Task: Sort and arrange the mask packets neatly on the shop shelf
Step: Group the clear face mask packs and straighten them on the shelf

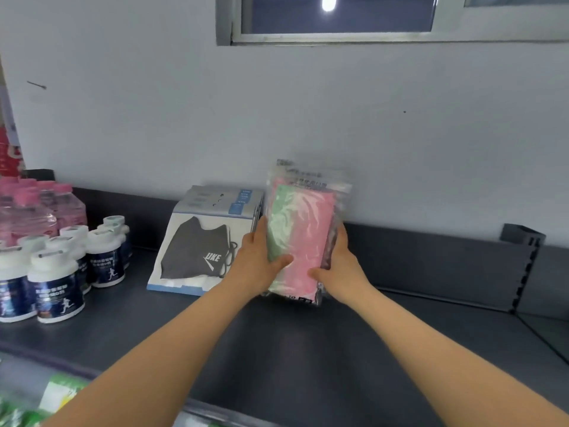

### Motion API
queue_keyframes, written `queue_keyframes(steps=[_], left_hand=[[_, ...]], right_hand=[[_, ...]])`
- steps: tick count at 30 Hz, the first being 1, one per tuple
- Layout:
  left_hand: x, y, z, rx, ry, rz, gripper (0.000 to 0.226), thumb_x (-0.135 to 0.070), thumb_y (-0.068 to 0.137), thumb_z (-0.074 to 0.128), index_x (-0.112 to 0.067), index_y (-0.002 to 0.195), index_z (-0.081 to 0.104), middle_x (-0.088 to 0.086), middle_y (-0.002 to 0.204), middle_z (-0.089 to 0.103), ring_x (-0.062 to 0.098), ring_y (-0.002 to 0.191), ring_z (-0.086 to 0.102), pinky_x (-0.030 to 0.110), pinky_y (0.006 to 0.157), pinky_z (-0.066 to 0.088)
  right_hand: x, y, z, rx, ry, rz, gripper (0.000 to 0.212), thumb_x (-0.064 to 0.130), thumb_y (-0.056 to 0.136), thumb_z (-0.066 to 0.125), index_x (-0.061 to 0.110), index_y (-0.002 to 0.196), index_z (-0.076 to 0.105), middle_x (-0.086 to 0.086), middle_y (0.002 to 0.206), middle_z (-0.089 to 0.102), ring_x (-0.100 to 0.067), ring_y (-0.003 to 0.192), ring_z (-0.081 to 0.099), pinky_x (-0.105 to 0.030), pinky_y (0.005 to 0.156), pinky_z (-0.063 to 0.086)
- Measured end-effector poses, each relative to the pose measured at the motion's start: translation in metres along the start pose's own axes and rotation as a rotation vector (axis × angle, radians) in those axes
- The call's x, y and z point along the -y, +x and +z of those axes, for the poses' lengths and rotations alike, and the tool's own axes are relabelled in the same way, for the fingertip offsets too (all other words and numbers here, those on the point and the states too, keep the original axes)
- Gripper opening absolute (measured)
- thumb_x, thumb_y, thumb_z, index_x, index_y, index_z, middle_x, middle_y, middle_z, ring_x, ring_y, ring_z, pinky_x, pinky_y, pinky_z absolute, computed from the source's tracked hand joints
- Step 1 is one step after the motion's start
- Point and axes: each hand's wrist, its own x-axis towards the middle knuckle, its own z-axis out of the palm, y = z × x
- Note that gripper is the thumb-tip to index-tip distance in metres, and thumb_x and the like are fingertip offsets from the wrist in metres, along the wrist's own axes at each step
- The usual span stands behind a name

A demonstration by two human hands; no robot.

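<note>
**A:** What fills the view, biggest first?

**B:** We face a pale wall (pixel 154 118). Below it a dark grey shelf (pixel 277 349) runs from side to side. At far left stand bottles (pixel 40 208) with pink caps. In front of them are white-lidded tubs (pixel 55 285) with dark labels.

**A:** And the masks?

**B:** Near the middle, a pile of grey mask packets (pixel 203 248) leans back towards the wall. Just to its right we hold a bundle of clear packets (pixel 303 238) with pink and green masks inside. It is upright and tipped slightly back. Its lower edge is at the shelf surface, but we cannot tell whether it rests there or hangs just above.

**A:** How do the hands sit?

**B:** Our left hand (pixel 255 266) grasps the bundle's left edge and our right hand (pixel 341 266) its right edge. Each thumb lies across the front and the fingers curl round the sides. Neither hand is slack or empty.

**A:** Which step is this?

**B:** We judge that we are squaring the coloured bundle and setting it beside the grey pile.

**A:** What does the next move need?

**B:** Probably we need to tap the packets level and seat the bundle against the back of the shelf. We let go only once it stands alone, because slick plastic may slide or fan out.
</note>
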Motion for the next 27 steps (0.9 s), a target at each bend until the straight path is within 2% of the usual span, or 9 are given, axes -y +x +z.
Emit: queue_keyframes(steps=[3,6,10,13,17,20,23,27], left_hand=[[0.011,0.004,0.012,0.051,0.085,-0.044,0.095,-0.039,0.087,0.063,-0.014,0.151,-0.002,0.015,0.153,0.017,0.030,0.138,0.029,0.036,0.110,0.025],[0.018,0.003,0.017,0.007,0.130,0.004,0.096,-0.042,0.087,0.062,-0.013,0.151,-0.003,0.012,0.155,0.012,0.030,0.140,0.024,0.036,0.112,0.022],[0.018,-0.006,0.009,-0.104,0.375,0.111,0.103,-0.051,0.080,0.066,-0.017,0.151,0.000,0.004,0.156,0.006,0.031,0.136,0.022,0.039,0.108,0.028],[0.018,-0.017,0.000,0.009,0.477,0.196,0.107,-0.054,0.074,0.070,-0.026,0.151,0.002,-0.001,0.155,0.002,0.029,0.134,0.023,0.040,0.106,0.033],[0.024,-0.031,-0.010,0.174,0.476,0.151,0.111,-0.051,0.071,0.074,-0.030,0.150,-0.002,-0.005,0.154,-0.003,0.027,0.138,0.017,0.040,0.108,0.032],[0.027,-0.038,-0.014,0.217,0.448,0.105,0.114,-0.048,0.071,0.075,-0.031,0.150,-0.005,-0.004,0.156,-0.004,0.028,0.141,0.013,0.041,0.110,0.030],[0.026,-0.045,-0.015,0.235,0.464,0.093,0.114,-0.047,0.071,0.076,-0.032,0.150,-0.005,-0.005,0.157,-0.005,0.027,0.141,0.013,0.041,0.106,0.035],[0.025,-0.056,-0.014,0.177,0.500,0.142,0.105,-0.048,0.076,0.071,-0.031,0.150,-0.002,-0.006,0.156,-0.003,0.025,0.139,0.019,0.040,0.102,0.040]], right_hand=[[-0.012,0.008,0.010,0.034,-0.006,0.080,0.104,0.013,0.084,0.064,0.028,0.147,-0.018,-0.010,0.142,0.044,-0.027,0.114,0.055,-0.037,0.093,0.048],[-0.019,0.011,0.014,0.046,0.007,0.103,0.099,0.016,0.086,0.062,0.027,0.148,-0.015,-0.010,0.143,0.044,-0.028,0.115,0.055,-0.035,0.092,0.048],[-0.020,0.007,0.011,0.126,0.009,0.117,0.105,0.017,0.082,0.066,0.023,0.147,-0.017,-0.006,0.138,0.046,-0.019,0.100,0.055,-0.023,0.078,0.045],[-0.020,-0.001,0.008,0.192,-0.001,0.141,0.115,0.018,0.078,0.072,0.021,0.147,-0.020,-0.007,0.133,0.051,-0.018,0.095,0.056,-0.024,0.077,0.046],[-0.020,-0.013,0.006,0.245,0.006,0.169,0.122,0.020,0.074,0.077,0.022,0.146,-0.022,-0.001,0.136,0.048,-0.013,0.092,0.052,-0.021,0.076,0.042],[-0.017,-0.018,0.006,0.256,0.012,0.174,0.125,0.020,0.072,0.078,0.022,0.145,-0.023,0.000,0.137,0.048,-0.012,0.093,0.051,-0.020,0.076,0.041],[-0.013,-0.024,0.006,0.257,0.020,0.174,0.128,0.017,0.070,0.080,0.022,0.145,-0.024,0.001,0.142,0.043,-0.014,0.100,0.054,-0.023,0.081,0.046],[-0.011,-0.031,0.008,0.259,-0.002,0.179,0.131,0.016,0.068,0.081,0.023,0.144,-0.026,0.002,0.123,0.056,-0.018,0.101,0.059,-0.030,0.088,0.051]])
